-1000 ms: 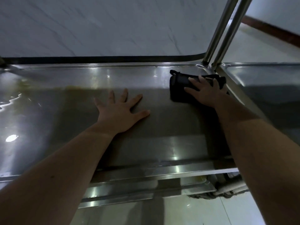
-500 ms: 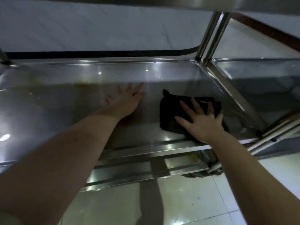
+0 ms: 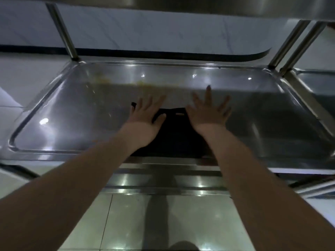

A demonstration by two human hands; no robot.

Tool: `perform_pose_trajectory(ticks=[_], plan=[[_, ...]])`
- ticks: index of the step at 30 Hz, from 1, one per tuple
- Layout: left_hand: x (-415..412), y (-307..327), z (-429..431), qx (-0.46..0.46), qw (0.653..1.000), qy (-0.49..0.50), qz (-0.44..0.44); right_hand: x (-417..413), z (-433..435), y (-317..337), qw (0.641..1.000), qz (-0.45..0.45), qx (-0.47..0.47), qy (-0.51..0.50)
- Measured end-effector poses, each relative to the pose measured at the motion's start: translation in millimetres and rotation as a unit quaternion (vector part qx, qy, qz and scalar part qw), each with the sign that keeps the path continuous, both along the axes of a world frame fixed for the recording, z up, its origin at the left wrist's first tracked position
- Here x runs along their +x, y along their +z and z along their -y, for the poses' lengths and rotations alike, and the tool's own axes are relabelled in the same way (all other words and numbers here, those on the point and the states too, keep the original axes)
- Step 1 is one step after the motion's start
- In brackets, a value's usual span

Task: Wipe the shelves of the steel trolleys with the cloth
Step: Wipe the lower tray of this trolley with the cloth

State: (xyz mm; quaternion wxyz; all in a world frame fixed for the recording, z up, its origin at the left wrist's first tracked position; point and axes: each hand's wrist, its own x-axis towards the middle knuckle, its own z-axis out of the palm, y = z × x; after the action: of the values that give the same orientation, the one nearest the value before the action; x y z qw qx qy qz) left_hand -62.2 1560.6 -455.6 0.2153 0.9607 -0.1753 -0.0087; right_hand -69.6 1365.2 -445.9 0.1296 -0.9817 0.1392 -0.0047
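Note:
A black cloth [image 3: 174,134] lies flat on the steel trolley shelf [image 3: 72,113], close to its front rim. My left hand [image 3: 146,116] lies flat on the cloth's left part, fingers spread, thumb on the fabric. My right hand [image 3: 210,111] is spread flat at the cloth's right side, its palm over the cloth's edge and its fingers reaching onto bare steel. Yellowish smears [image 3: 141,84] mark the shelf's far half.
An upper shelf [image 3: 199,8] hangs overhead. Upright posts stand at the back left [image 3: 63,33] and back right [image 3: 288,44]. A second trolley's shelf [image 3: 317,82] adjoins on the right. A lower shelf [image 3: 163,180] and tiled floor [image 3: 126,223] lie below.
The cloth has slid left and toward the front rim. My left hand has come onto the cloth. The view has shifted so the whole shelf shows.

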Motion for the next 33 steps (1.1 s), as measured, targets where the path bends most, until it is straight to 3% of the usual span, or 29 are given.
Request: perform_pose_trajectory(ticks=[4,8,18,22,26,33], plan=[[-30.3,-13.4,25.4,0.174,0.982,-0.022,0.066,31.3,51.6,-10.7,0.998,-0.033,-0.049,0.027],[6.0,-19.4,25.2,0.166,0.986,0.002,0.002,38.4,58.4,-31.3,0.999,-0.016,-0.051,-0.011],[155.3,-6.3,78.1,0.189,0.982,-0.012,0.025,50.2,61.6,-42.6,0.993,-0.015,-0.118,-0.010],[159.7,-6.9,93.6,0.223,0.960,-0.077,0.147,53.3,63.8,-42.7,0.992,-0.020,-0.120,-0.016],[150.6,-12.9,93.4,0.181,0.979,-0.086,0.045,53.5,61.9,-42.1,0.994,-0.023,-0.109,-0.021],[102.4,-11.4,78.2,0.204,0.975,-0.086,0.008,51.9,63.0,-35.5,0.996,-0.026,-0.080,-0.009]])
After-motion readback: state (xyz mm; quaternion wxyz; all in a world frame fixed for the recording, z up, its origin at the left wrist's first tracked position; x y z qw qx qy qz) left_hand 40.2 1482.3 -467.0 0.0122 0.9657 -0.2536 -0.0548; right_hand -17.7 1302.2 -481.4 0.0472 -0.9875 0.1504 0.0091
